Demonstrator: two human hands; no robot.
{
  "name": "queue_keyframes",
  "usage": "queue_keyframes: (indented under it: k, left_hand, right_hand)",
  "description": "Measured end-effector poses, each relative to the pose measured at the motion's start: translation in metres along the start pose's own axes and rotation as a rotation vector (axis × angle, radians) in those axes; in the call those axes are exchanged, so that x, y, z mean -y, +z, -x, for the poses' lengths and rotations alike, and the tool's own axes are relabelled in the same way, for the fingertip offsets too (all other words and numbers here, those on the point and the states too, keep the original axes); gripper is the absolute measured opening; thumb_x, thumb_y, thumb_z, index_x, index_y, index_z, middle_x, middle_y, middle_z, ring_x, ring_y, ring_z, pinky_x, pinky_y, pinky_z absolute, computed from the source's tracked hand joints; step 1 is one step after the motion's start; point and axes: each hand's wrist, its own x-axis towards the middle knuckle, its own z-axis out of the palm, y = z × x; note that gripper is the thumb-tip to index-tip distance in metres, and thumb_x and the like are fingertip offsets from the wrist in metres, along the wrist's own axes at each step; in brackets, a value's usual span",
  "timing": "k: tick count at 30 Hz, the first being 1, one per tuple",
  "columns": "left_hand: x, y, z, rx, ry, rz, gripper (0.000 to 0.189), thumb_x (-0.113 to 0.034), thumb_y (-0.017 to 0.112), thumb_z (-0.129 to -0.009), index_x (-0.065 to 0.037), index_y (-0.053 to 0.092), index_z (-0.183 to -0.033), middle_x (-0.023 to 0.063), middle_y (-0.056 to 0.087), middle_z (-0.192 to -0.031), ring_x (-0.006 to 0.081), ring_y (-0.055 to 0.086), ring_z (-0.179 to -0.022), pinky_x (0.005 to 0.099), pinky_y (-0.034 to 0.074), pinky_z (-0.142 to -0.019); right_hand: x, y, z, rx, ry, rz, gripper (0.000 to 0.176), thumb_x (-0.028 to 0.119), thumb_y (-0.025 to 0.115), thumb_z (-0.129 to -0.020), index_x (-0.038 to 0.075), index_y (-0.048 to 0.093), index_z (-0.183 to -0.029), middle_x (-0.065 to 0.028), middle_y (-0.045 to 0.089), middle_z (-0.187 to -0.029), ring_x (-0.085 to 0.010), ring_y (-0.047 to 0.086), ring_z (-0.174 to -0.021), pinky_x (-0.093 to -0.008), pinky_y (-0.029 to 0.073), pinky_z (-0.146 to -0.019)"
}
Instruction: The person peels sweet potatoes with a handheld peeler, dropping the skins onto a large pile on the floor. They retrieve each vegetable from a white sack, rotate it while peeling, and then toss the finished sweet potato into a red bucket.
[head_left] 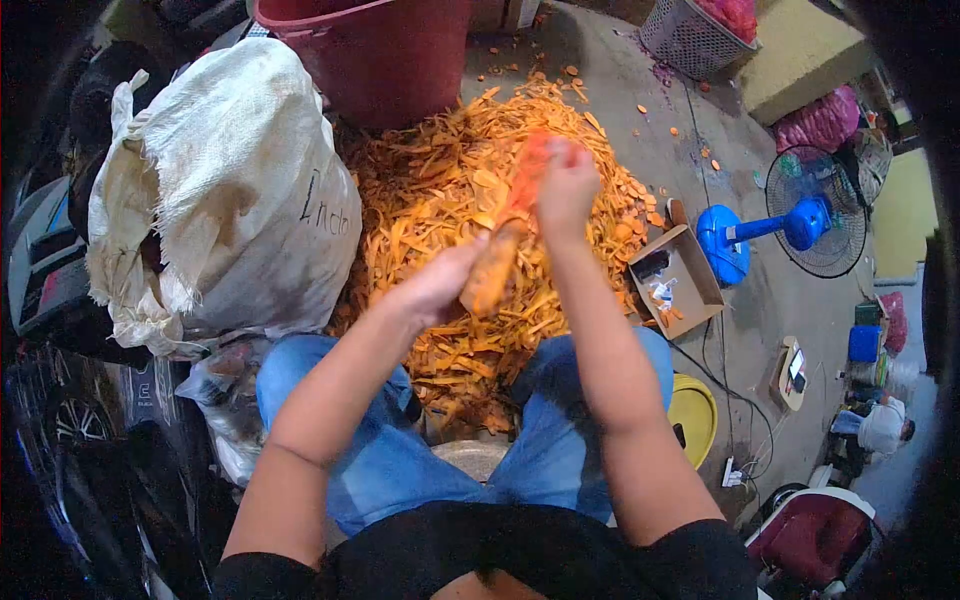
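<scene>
A carrot (pixel 490 275), dull orange with darker patches, slants over a big heap of orange peelings (pixel 430 215) between my knees. My left hand (pixel 445 280) is closed round its lower end. My right hand (pixel 568 195) is closed at the carrot's upper end, over the heap. Its fingers grip a bright red-orange thing (pixel 530 170), smeared by motion, whose kind I cannot tell. This thing reaches down to the top of the carrot. Long curled strips and round slices make up the heap.
A white woven sack (pixel 255 190) stands at the left. Behind the heap is a dark red tub (pixel 375 65). To the right are a cardboard box (pixel 690 270), a blue fan (pixel 765 225) and a yellow lid (pixel 695 420). Cables run along the floor. A person (pixel 880 428) is far right.
</scene>
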Motion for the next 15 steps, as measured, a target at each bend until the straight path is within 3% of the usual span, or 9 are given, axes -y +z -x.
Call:
queue_keyframes:
  k: [1,3,4,7,10,11,12,14,15]
  left_hand:
    - [-0.002,0.014,0.011,0.035,-0.025,-0.022,0.038,-0.037,0.028,-0.085,-0.006,0.046,-0.1,0.0086,0.055,-0.083,0.0172,0.056,-0.068,0.0304,0.048,-0.058]
    - [-0.004,0.03,0.019,0.031,-0.089,-0.043,0.041,-0.039,0.027,-0.085,-0.006,0.045,-0.101,0.009,0.055,-0.084,0.0172,0.055,-0.067,0.0314,0.047,-0.055]
    - [-0.004,0.025,0.015,0.033,-0.089,-0.049,0.041,-0.039,0.027,-0.085,-0.006,0.045,-0.101,0.009,0.055,-0.084,0.0172,0.055,-0.067,0.0314,0.047,-0.055]
    - [0.003,-0.009,-0.008,0.131,-0.003,0.297,0.042,-0.04,0.026,-0.084,-0.007,0.045,-0.101,0.0095,0.054,-0.086,0.0194,0.055,-0.073,0.0347,0.048,-0.057]
    - [-0.001,-0.015,-0.015,0.109,0.082,0.298,0.042,-0.04,0.026,-0.084,-0.006,0.045,-0.1,0.0104,0.054,-0.087,0.0186,0.055,-0.073,0.0346,0.048,-0.056]
    - [-0.002,-0.009,-0.015,-0.037,0.081,0.341,0.04,-0.039,0.026,-0.085,-0.007,0.046,-0.1,0.0105,0.054,-0.088,0.0176,0.055,-0.073,0.033,0.049,-0.054]
    - [-0.006,-0.004,-0.009,-0.037,0.081,0.341,0.04,-0.039,0.026,-0.085,-0.007,0.046,-0.1,0.0105,0.054,-0.088,0.0176,0.055,-0.073,0.033,0.049,-0.054]
    - [-0.011,0.002,0.0,-0.054,0.042,0.055,0.037,-0.037,0.026,-0.085,-0.01,0.046,-0.1,0.01,0.055,-0.088,0.0164,0.056,-0.072,0.0316,0.049,-0.055]
    - [0.002,-0.011,-0.015,0.1,0.097,0.26,0.037,-0.037,0.026,-0.086,-0.009,0.045,-0.101,0.0101,0.056,-0.086,0.017,0.057,-0.073,0.0314,0.049,-0.056]
  right_hand:
    - [-0.023,-0.007,-0.017,-0.114,0.017,-0.041,0.024,0.018,0.048,-0.078,-0.001,0.047,-0.064,-0.0133,0.05,-0.054,-0.0242,0.047,-0.046,-0.0335,0.035,-0.045]
    - [-0.019,-0.03,-0.032,-0.059,0.394,0.082,0.025,0.02,0.048,-0.079,-0.002,0.048,-0.066,-0.0093,0.051,-0.055,-0.0196,0.047,-0.049,-0.0313,0.036,-0.047]
    - [-0.013,-0.03,-0.032,-0.065,0.394,0.079,0.025,0.02,0.048,-0.079,-0.002,0.048,-0.066,-0.0093,0.051,-0.055,-0.0196,0.047,-0.049,-0.0313,0.036,-0.047]
    - [0.011,-0.018,-0.009,0.024,0.33,-0.211,0.026,0.023,0.049,-0.079,-0.001,0.048,-0.068,-0.0056,0.049,-0.055,-0.0173,0.045,-0.049,-0.0296,0.035,-0.047]
    - [0.047,-0.009,0.027,0.127,0.224,-0.132,0.025,0.022,0.048,-0.079,0.0,0.047,-0.067,-0.0065,0.046,-0.053,-0.0184,0.044,-0.048,-0.0301,0.034,-0.046]
    - [0.057,-0.008,0.037,0.225,0.119,-0.054,0.024,0.021,0.048,-0.079,0.001,0.047,-0.067,-0.0085,0.045,-0.053,-0.0194,0.044,-0.048,-0.0307,0.035,-0.046]
    - [0.062,-0.008,0.042,0.322,0.013,0.025,0.023,0.02,0.048,-0.079,0.001,0.047,-0.067,-0.0105,0.044,-0.052,-0.0205,0.044,-0.048,-0.0314,0.035,-0.047]
    - [0.058,-0.007,0.041,0.314,-0.015,0.072,0.021,0.019,0.048,-0.079,0.001,0.047,-0.068,-0.0126,0.045,-0.054,-0.0213,0.045,-0.049,-0.032,0.035,-0.047]
    - [0.054,-0.008,0.04,0.306,-0.044,0.122,0.02,0.018,0.048,-0.078,0.002,0.048,-0.068,-0.0147,0.045,-0.055,-0.0222,0.045,-0.049,-0.0327,0.035,-0.047]
